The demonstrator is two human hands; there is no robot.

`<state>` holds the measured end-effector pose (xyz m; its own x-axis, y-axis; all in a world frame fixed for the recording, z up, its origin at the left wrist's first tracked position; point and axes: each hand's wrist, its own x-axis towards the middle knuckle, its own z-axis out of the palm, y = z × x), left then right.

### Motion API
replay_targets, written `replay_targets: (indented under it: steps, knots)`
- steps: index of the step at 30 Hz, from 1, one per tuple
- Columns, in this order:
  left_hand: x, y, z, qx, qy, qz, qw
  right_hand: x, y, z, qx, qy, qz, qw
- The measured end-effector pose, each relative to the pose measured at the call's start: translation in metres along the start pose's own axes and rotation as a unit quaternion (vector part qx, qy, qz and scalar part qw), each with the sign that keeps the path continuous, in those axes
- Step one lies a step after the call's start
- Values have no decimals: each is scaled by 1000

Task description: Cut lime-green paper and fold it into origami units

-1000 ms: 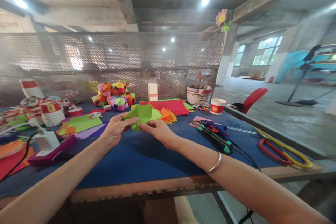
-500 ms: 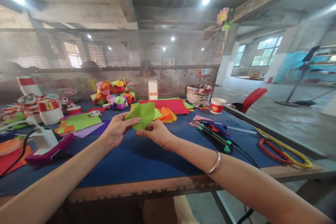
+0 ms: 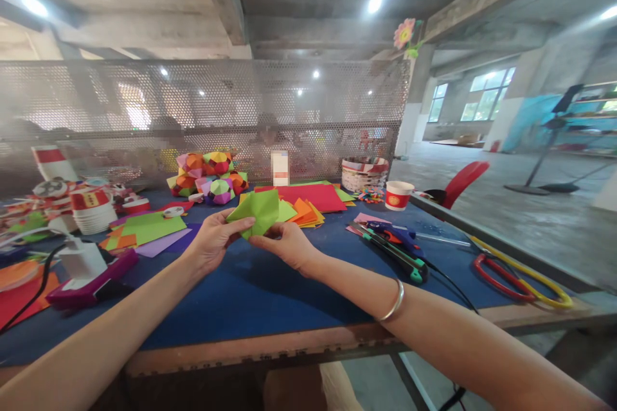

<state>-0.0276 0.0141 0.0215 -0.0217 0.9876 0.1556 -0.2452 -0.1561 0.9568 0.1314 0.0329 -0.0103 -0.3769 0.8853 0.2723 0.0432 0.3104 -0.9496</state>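
Note:
A folded green paper (image 3: 263, 210) is held up over the blue table mat (image 3: 231, 305). My left hand (image 3: 216, 236) pinches its left side, thumb on top. The thumb and fingers of my right hand (image 3: 285, 244) grip its lower right corner; some fingertips are hidden behind the paper. Just behind the hands lie a red sheet (image 3: 315, 197) and fanned orange papers (image 3: 304, 210). Colourful folded paper balls (image 3: 220, 189) are stacked further back on the left.
Left: green sheet (image 3: 154, 230), stacked paper cups (image 3: 91, 210), purple power strip (image 3: 91, 279) with a cable. Right: green-black cutter (image 3: 398, 257), red-and-yellow scissors (image 3: 511, 279), paper cup (image 3: 398, 195), woven basket (image 3: 365, 174). A mesh screen (image 3: 289, 103) stands behind.
The green paper has tilted slightly and its outline looks narrower, its right edge a little further left. Both hands keep their hold on it.

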Motion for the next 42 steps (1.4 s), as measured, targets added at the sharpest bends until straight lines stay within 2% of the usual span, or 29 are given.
replay_targets:
  steps: [6, 10, 17, 23, 27, 29, 33, 36, 42]
  knots:
    - [0, 1, -2, 3, 3, 5, 1000, 4, -1, -4, 111, 21, -24, 993]
    - [0, 2, -1, 6, -7, -1, 1000, 5, 0, -5, 132, 14, -4, 991]
    - [2, 3, -5, 12, -21, -6, 1000, 2, -3, -10, 66, -4, -14, 998]
    - [5, 1, -7, 31, -18, -21, 999, 6, 2, -14, -10, 53, -51, 997]
    - [7, 2, -9, 37, -19, -23, 999, 9, 6, -15, -29, 34, -63, 997]
    - [7, 3, -10, 47, -20, -35, 998, 9, 6, -15, -30, 43, -87, 995]
    - [6, 3, -13, 102, -64, -83, 989, 9, -1, -18, -6, 108, -111, 988]
    - [4, 2, -14, 137, -95, -100, 981, 8, -5, -22, -2, 114, -111, 987]
    - [11, 3, -20, 111, -50, -110, 986, 6, -3, -21, -44, 101, -129, 985]
